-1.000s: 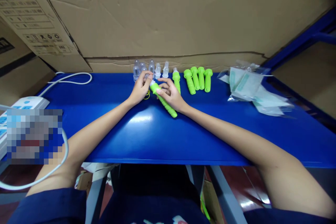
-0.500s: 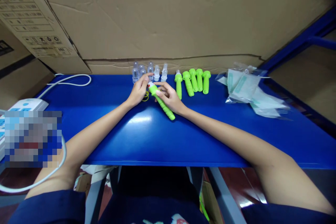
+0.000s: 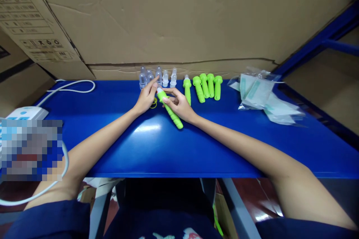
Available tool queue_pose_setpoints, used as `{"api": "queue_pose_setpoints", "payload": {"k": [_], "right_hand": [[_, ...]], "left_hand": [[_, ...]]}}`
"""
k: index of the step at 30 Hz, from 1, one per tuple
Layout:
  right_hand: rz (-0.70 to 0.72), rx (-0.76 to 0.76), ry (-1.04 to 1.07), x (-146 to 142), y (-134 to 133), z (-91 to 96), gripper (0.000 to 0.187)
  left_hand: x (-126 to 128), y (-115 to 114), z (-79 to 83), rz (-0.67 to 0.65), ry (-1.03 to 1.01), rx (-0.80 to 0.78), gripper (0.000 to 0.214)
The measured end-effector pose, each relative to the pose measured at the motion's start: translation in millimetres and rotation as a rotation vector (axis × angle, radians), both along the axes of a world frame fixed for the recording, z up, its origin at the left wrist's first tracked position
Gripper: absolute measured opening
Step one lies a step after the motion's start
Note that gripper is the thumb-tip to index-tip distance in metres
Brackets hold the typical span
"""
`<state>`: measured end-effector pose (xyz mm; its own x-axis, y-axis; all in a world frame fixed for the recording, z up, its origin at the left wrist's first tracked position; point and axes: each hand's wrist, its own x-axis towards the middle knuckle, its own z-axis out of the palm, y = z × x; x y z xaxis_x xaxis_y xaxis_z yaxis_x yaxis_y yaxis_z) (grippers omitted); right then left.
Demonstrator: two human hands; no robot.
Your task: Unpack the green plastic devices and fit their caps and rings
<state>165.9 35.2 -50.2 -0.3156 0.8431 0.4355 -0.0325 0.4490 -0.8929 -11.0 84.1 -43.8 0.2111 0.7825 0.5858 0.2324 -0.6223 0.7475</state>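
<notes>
My right hand (image 3: 181,105) is wrapped round a lime-green ribbed plastic handle (image 3: 174,117), which slants with its lower end toward me. At its upper end is a whitish, clear tip (image 3: 159,89). My left hand (image 3: 146,98) pinches at this tip with thumb and fingers; its index finger points up and right, and the fingers partly hide the tip. Yellow-green rings (image 3: 153,103) lie beside my left fingers. Just behind my hands stand clear bottle-shaped caps (image 3: 143,77) and smaller translucent nozzle-like pieces (image 3: 173,78).
Several similar green handles (image 3: 199,89) lie in a row to the right, one with a clear tip (image 3: 187,86). Farther right are clear bags with white-green packets (image 3: 256,89). A white power strip (image 3: 28,112) and cable (image 3: 78,90) are on the left. Cardboard (image 3: 174,18) backs the blue table (image 3: 157,153).
The view has shifted slightly. Both hands stay together at the handle's upper end; a red spot seen at the tip before no longer shows.
</notes>
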Motion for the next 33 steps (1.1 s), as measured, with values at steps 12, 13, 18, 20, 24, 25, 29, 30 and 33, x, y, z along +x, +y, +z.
{"api": "queue_pose_setpoints", "payload": {"k": [12, 13, 18, 20, 24, 25, 29, 30, 33], "right_hand": [[-0.145, -0.006, 0.113, 1, 9, -1.8, 0.053], [-0.145, -0.005, 0.114, 1, 8, -1.7, 0.053], [-0.132, -0.010, 0.104, 4, 5, -2.2, 0.056], [-0.108, -0.002, 0.077, 5, 5, -2.7, 0.054], [-0.066, 0.010, 0.048, 6, 6, -3.9, 0.051], [-0.060, 0.013, 0.047, 6, 6, -4.1, 0.051], [-0.058, 0.024, 0.040, 6, 6, -4.0, 0.051], [-0.059, 0.028, 0.037, 5, 5, -3.7, 0.050], [-0.063, 0.041, 0.036, 5, 3, -2.8, 0.049]], "left_hand": [[5, -14, 8.1, 0.043, 0.105, 0.146, 0.035], [5, -16, 9.5, 0.024, 0.113, 0.140, 0.033], [9, -21, 12.2, -0.010, 0.074, 0.122, 0.030], [10, -22, 12.4, 0.001, 0.045, 0.123, 0.030], [11, -23, 13.3, 0.023, 0.018, 0.106, 0.037], [11, -24, 13.8, 0.027, 0.024, 0.112, 0.037], [9, -24, 15.8, 0.030, 0.058, 0.159, 0.033], [9, -24, 16.1, 0.028, 0.059, 0.168, 0.032], [9, -24, 16.0, 0.022, 0.038, 0.182, 0.030]]}}
